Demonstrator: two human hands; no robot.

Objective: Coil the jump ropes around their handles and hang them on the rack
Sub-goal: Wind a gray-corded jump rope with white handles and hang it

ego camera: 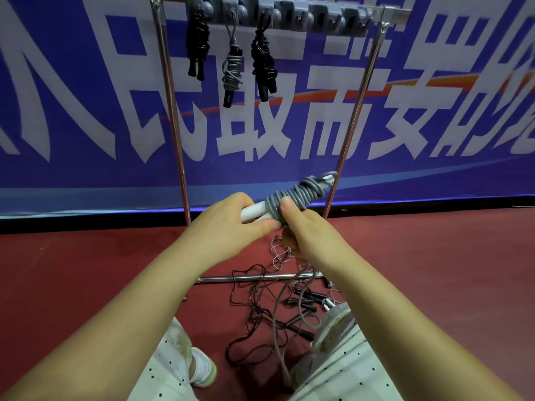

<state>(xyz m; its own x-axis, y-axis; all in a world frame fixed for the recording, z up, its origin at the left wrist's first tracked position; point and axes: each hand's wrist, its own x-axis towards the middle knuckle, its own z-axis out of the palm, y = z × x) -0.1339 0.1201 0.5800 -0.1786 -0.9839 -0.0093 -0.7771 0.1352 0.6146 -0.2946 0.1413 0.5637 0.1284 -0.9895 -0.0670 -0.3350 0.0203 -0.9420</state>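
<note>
While both hands are working in front of the rack [173,117], the left hand [228,219] is gripping the white handles [254,212] at their near end, fingers curled round them. The right hand [298,224] is pinching the grey rope [298,192] against the coils, thumb pressing on top. Bundle's long axis is running from lower left up to upper right, its far tip pointing toward the rack's right pole [356,111]. Loose grey tail is hanging down from the right hand to the red floor [86,270].

Hanging up on the rack's hook bar [289,15], left to right: black coiled rope [197,44], grey coiled rope [231,73], black coiled rope [265,65] — three hung. Below, a tangle of uncoiled ropes [269,311] is lying on the floor across the rack's base bar [254,277]; probably two or three, too knotted to count. Blue banner [405,125] is standing behind.
</note>
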